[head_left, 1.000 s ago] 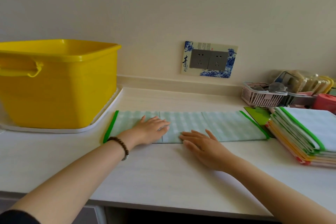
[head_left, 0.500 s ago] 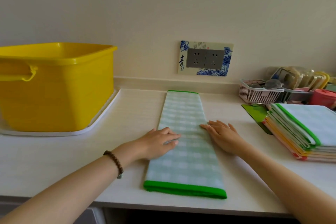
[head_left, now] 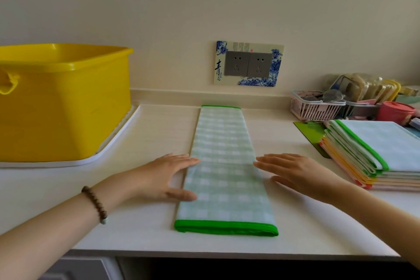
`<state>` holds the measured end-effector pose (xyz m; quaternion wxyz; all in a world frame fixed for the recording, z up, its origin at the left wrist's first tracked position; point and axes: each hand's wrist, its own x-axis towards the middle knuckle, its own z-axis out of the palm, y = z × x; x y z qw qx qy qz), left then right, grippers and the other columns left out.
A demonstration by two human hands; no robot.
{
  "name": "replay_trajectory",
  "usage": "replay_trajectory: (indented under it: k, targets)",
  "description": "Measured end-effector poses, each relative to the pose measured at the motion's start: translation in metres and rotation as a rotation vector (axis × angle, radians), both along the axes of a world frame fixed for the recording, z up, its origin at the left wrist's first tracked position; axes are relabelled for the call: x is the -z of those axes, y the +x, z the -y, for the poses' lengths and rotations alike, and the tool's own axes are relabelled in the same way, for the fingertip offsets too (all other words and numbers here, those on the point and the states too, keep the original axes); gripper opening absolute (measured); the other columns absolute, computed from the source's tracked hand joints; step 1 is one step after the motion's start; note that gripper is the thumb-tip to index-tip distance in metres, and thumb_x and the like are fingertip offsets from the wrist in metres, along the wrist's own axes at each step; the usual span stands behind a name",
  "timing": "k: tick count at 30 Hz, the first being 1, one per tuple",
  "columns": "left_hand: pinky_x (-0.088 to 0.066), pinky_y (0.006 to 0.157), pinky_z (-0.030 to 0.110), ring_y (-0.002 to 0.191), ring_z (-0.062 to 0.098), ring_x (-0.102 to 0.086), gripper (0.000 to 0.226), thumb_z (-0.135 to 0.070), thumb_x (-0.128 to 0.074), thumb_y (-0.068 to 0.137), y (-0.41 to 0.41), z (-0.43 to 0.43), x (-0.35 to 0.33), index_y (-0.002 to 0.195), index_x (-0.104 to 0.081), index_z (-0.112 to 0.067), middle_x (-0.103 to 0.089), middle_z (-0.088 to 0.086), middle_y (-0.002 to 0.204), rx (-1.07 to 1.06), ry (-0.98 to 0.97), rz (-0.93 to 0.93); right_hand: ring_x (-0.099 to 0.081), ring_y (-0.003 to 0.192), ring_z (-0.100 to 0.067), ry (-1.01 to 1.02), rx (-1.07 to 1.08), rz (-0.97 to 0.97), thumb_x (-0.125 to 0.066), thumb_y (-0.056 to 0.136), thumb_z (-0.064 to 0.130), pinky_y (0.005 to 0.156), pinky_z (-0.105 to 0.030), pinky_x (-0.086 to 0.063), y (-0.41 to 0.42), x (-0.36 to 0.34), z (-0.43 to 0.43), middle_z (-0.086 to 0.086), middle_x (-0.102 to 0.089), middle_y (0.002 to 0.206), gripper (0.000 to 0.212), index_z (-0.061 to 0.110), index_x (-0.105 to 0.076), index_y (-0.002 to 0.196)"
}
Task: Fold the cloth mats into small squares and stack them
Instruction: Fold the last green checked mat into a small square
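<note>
**Item under work:** one green-checked cloth mat [head_left: 225, 166], folded into a long narrow strip and lying flat on the white countertop [head_left: 136, 229]. It runs lengthwise from near the front edge to the foot of the back wall. Bright green binding closes both short ends. The near end shows more than one layer, but the layers cannot be counted.

**Left hand [head_left: 163, 177]:** flat, with the fingers straight and together. The tips touch the strip's left edge, and the thumb lies over that edge lower down. It grasps nothing. A brown bead bracelet [head_left: 95, 204] sits on the wrist.

**Right hand [head_left: 293, 170]:** likewise flat and released. The fingertips meet the strip's right edge, and the thumb is on the counter near it.

Whether either palm bears on the surface cannot be told. Both forearms are cut off by the frame.

**Right of the strip, apart from it:** a stack of folded mats [head_left: 375, 152], green-trimmed on top with yellow, orange and pink edges below. Its right part is cut off. It lies partly over a green board [head_left: 311, 132], which is mostly hidden. Behind stand a pink basket [head_left: 316, 109] and a red lidded container [head_left: 395, 110], amid clutter too crowded to identify.

**Left:** a yellow plastic tub [head_left: 68, 107] on a white tray [head_left: 109, 150], both cut off at the frame's left edge. The tub's floor is hidden by its wall.

**Wall:** a double wall socket [head_left: 248, 63] with a blue-patterned surround sits above the strip's far end.
</note>
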<state>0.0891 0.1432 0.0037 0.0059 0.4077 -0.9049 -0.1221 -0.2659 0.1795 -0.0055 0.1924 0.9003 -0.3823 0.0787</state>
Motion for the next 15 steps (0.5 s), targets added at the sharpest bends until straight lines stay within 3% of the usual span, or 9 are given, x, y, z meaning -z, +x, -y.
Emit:
replay_trajectory:
  k: [3, 7, 11, 15]
  targets:
    - [0.008, 0.109, 0.015, 0.13, -0.014, 0.001, 0.105, -0.082, -0.047, 0.064, 0.002, -0.003, 0.002, 0.15, -0.007, -0.037, -0.004, -0.023, 0.155, 0.025, 0.034, 0.068, -0.06, 0.115, -0.017, -0.015, -0.14, -0.098, -0.039, 0.094, 0.024, 0.09, -0.031, -0.054, -0.002, -0.001, -0.001, 0.0, -0.057, 0.133, 0.044, 0.018, -0.048, 0.137]
    - [0.009, 0.111, 0.018, 0.134, -0.012, 0.007, 0.109, -0.08, -0.051, 0.065, 0.003, -0.004, 0.002, 0.15, 0.001, -0.036, 0.007, -0.026, 0.152, 0.032, 0.07, 0.102, -0.063, 0.11, -0.022, -0.085, -0.268, -0.132, -0.036, 0.097, 0.017, 0.084, -0.032, -0.056, 0.008, 0.001, 0.004, -0.006, -0.061, 0.128, 0.041, 0.01, -0.049, 0.134]
    - [0.013, 0.11, 0.02, 0.139, -0.005, 0.015, 0.116, -0.08, -0.053, 0.064, 0.003, -0.004, 0.006, 0.15, 0.009, -0.034, 0.018, -0.023, 0.152, 0.043, 0.088, 0.142, -0.062, 0.112, -0.021, -0.073, -0.277, -0.121, -0.038, 0.095, 0.02, 0.083, -0.031, -0.056, 0.019, 0.007, 0.015, -0.004, -0.059, 0.131, 0.042, 0.014, -0.04, 0.137]
    - [0.013, 0.111, 0.021, 0.138, -0.006, 0.015, 0.117, -0.083, -0.05, 0.06, 0.004, -0.004, 0.006, 0.149, 0.009, -0.035, 0.017, -0.025, 0.151, 0.042, 0.084, 0.14, -0.066, 0.104, -0.015, -0.009, -0.223, 0.026, -0.047, 0.087, 0.023, 0.071, -0.027, -0.058, 0.028, 0.01, 0.019, 0.003, -0.064, 0.124, 0.043, 0.021, -0.053, 0.13]
